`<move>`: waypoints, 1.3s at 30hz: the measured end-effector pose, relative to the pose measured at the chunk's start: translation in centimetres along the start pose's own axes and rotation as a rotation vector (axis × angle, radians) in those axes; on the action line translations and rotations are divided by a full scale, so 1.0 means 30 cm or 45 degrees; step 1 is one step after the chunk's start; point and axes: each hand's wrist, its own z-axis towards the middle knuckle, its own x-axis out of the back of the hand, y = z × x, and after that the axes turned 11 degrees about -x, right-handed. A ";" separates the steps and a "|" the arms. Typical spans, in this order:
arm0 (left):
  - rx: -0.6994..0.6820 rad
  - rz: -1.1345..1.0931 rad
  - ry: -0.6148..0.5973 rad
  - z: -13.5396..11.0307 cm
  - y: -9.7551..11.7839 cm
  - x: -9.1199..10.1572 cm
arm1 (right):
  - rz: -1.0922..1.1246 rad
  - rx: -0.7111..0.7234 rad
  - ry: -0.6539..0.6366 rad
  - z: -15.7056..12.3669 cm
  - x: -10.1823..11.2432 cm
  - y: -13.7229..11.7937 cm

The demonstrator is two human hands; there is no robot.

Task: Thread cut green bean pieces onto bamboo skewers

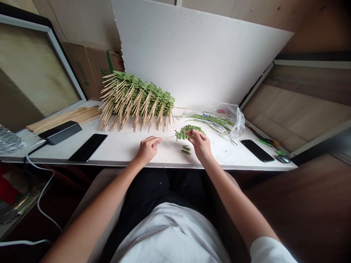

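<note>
My left hand [148, 149] is closed in a pinch on the end of a thin bamboo skewer [168, 137], just above the table's front part. Cut green bean pieces [179, 135] sit side by side along the skewer's other end. My right hand [200, 145] is closed at that end, its thumb and fingertips pinched together; whether a bean piece is between them I cannot make out. Behind it lies a small heap of cut beans [196, 128]. A few loose bean pieces [186, 149] rest on the table between my hands.
Several bean-loaded skewers [142, 91] are stacked at the back of the white table [123, 146]. Bare skewers [65, 117], a black stand [60, 132] and a phone [88, 147] lie left. To the right are a plastic bag of long beans [216, 120], another phone [257, 150] and scissors [264, 138].
</note>
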 end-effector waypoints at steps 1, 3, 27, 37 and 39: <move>-0.010 0.008 -0.002 -0.001 -0.001 -0.001 | -0.015 0.010 0.022 0.000 -0.002 0.001; -0.034 0.027 -0.013 -0.004 -0.002 -0.003 | -0.037 0.045 0.060 -0.001 -0.005 0.005; 0.114 0.074 0.049 0.009 0.000 0.007 | -1.439 0.537 -0.319 0.057 0.118 -0.047; 0.083 0.063 0.029 0.012 0.008 0.009 | -1.127 0.437 -0.206 0.068 0.121 -0.031; 0.079 0.060 0.029 0.012 0.009 0.008 | -0.877 0.287 -0.155 0.070 0.117 -0.043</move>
